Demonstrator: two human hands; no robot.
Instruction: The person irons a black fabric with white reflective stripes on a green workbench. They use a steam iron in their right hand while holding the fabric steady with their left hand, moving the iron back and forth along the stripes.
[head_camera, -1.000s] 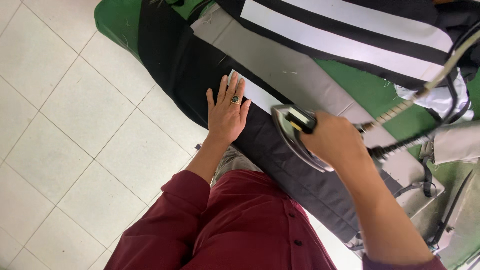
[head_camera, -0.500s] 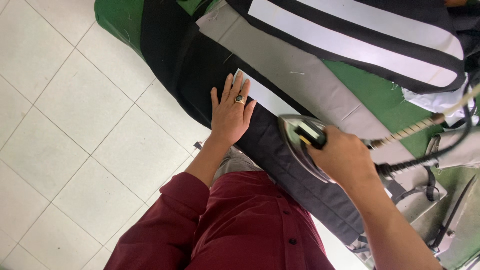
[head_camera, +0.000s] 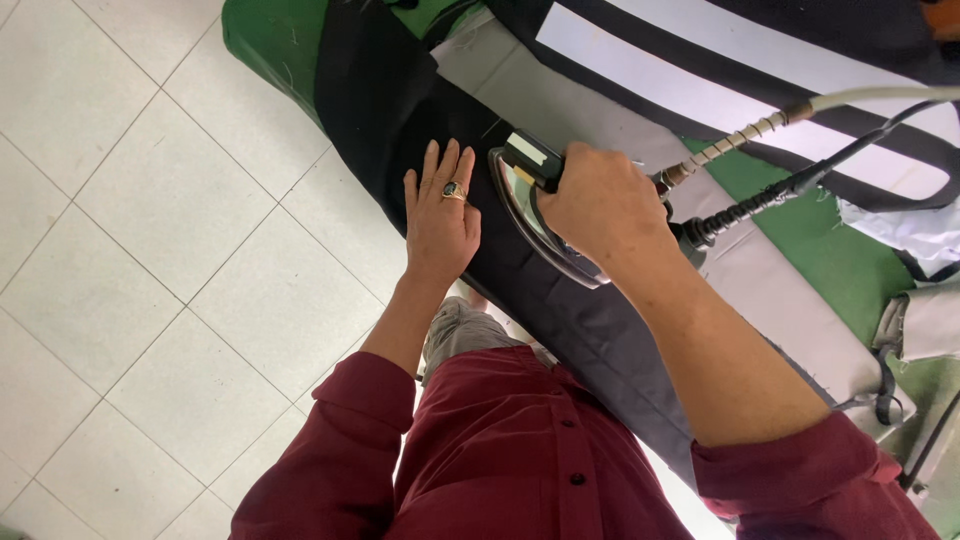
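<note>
Head view, looking down: steam iron (head_camera: 535, 215) flat on dark grey cloth (head_camera: 590, 330), metal plate shining along the near edge, black handle on top. Right hand (head_camera: 600, 205) wrapped tight round that handle, fingers closed. Two lines at the back of the iron: a pale hose (head_camera: 790, 112) with a metal spring at its start, and a black cord (head_camera: 770, 195), both off toward the right edge. Left hand (head_camera: 440, 215) open and flat on the cloth just beside the tip of the iron, fingers spread a little, palm down, a ring (head_camera: 453, 189) with a dark stone on one finger. Cloth spread along a green padded ironing table (head_camera: 840, 265), one edge hanging over the side. Farther up, more cloth with black and white stripes (head_camera: 720, 50). Dark red shirt (head_camera: 510, 450) with small buttons at the bottom, both sleeves the same red. Off to the left, white floor tiles (head_camera: 150, 250).
</note>
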